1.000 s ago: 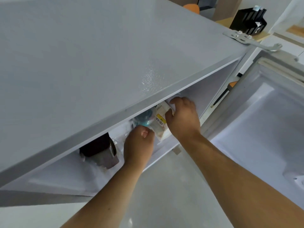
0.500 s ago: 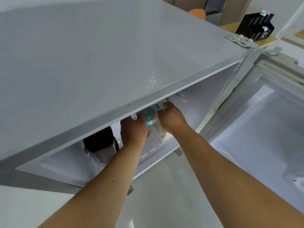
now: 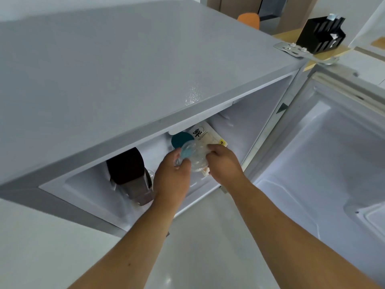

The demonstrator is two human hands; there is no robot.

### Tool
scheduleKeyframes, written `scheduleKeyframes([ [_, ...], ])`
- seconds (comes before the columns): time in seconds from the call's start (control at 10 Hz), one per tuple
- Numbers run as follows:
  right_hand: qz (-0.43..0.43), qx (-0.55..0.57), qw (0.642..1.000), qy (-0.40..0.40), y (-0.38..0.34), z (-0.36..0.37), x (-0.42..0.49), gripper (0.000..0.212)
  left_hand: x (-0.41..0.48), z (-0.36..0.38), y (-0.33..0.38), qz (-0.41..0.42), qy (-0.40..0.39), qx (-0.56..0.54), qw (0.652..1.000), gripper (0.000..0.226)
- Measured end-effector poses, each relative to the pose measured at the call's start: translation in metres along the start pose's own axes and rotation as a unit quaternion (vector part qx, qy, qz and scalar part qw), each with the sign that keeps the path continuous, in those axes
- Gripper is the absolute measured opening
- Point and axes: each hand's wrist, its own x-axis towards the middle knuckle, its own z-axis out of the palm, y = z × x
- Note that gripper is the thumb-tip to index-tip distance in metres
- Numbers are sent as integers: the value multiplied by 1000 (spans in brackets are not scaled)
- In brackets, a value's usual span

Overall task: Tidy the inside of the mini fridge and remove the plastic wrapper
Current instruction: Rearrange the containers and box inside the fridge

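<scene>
1. Head view, looking down over the grey top of the mini fridge (image 3: 145, 69); door (image 3: 333, 163) hangs open to the right, and both bare arms reach into the cavity.
2. Left hand (image 3: 174, 176): fingers curl around a clear plastic bottle (image 3: 195, 155) with a pale blue cap end, clamped on its near end.
3. Right hand (image 3: 224, 163): fingers are together, pinched on crinkly clear film, likely the plastic wrapper (image 3: 203, 151), right at the bottle. Can't tell whether the film wraps the bottle or just lies against it.
4. The wrapper sits mid-cavity, between the two hands, in front of a white printed pack (image 3: 205, 134) and just right of a teal round lid (image 3: 181, 138).
5. A dark bottle (image 3: 129, 174) stands at the left, near the left wrist but apart from it.
6. Handling, my read:
   - Film is very light, limp and slippery, and it tears if yanked. Best to pinch a loose edge or fold and peel rather than pull straight out.
   - The clear bottle looks thin-walled, so a hard squeeze will crush it. Grip near the cap end, where it's stiffer.
   - The printed pack looks soft and leans on the far wall, so it may flop once the bottle moves.
7. Risk: the left elbow could knock the dark bottle on the way out.
</scene>
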Motion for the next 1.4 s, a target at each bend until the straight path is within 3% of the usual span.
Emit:
scheduleKeyframes([
  [0.3, 80, -66, 994, -33, 55, 38, -4, 49, -22, 14, -61, -93, -63, 5, 994, 54],
  [0.5, 105, -75, 992, -8, 78, 60, 6, 45, -13, 24, -77, -142, -81, -41, 986, 58],
  [0.6, 98, -121, 987, -26, 85, 65, 9, 44, -9, 28, -78, -151, -80, -54, 984, 61],
  [0.7, 93, -51, 994, -23, 87, 63, 4, 36, -10, 29, -77, -142, -76, -44, 986, 57],
  [0.8, 88, -35, 995, -13, 90, 61, 1, 34, -17, 22, -76, -128, -44, -22, 991, 52],
  [1.0, 90, -15, 996, 10, 69, 69, -13, 40, -34, 2, -76, -129, 57, 4, 990, 64],
  [1.2, 94, 24, 993, -66, 66, 91, -18, 36, -19, 7, -74, -132, 36, 26, 990, 64],
  [1.4, 42, -2, 996, -76, 60, 101, -11, 28, -14, 13, -72, -130, 14, 9, 991, 58],
])
